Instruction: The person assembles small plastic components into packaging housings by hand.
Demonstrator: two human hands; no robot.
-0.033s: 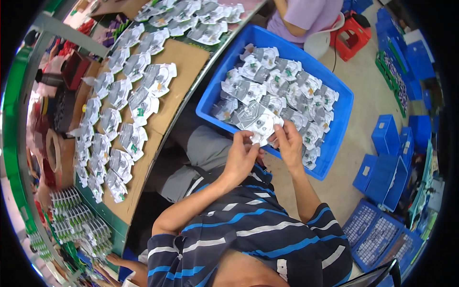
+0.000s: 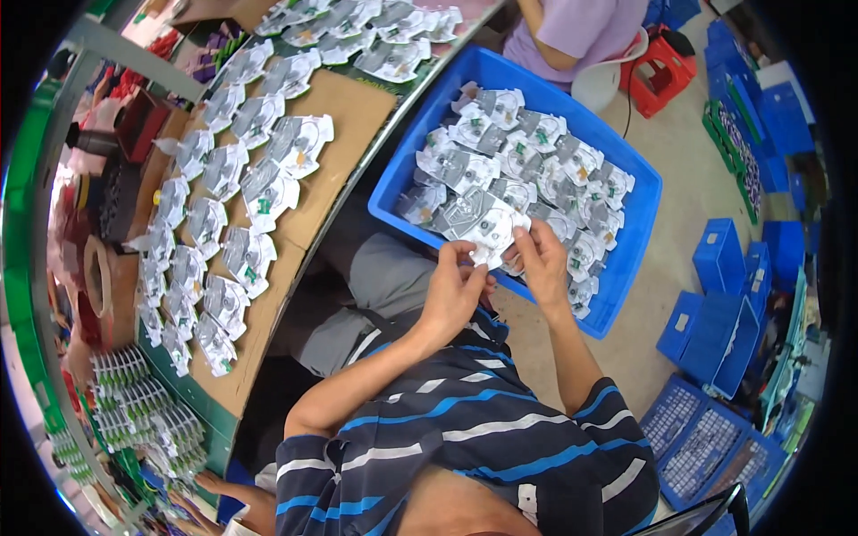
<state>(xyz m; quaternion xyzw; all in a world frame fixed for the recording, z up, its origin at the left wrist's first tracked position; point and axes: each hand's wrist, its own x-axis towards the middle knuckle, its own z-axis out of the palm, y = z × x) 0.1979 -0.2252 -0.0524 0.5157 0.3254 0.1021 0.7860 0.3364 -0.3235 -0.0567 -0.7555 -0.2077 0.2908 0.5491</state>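
Observation:
My left hand (image 2: pixel 454 288) and my right hand (image 2: pixel 543 268) are both closed on one white and grey moulded plastic part (image 2: pixel 494 234). It is held tilted above the near edge of a large blue bin (image 2: pixel 657 214). The left fingers and thumb pinch its lower left edge, while the right thumb and fingers grip its right corner. Small round dark details show on its white face, and a grey section lies toward the far left. Beneath it, the bin holds many similar white and grey parts (image 2: pixel 572 161), some with green pieces.
At left, a table with a cardboard sheet (image 2: pixel 344 116) bears rows of similar parts (image 2: pixel 268 192). Green and white pieces (image 2: pixel 147 406) are stacked near another person's hand (image 2: pixel 210 482). A person in a purple top (image 2: pixel 581 31) sits beyond the bin; blue crates (image 2: pixel 715 335) stand at right.
The view has shifted very slightly. Both my hands keep the same grip on the plastic part.

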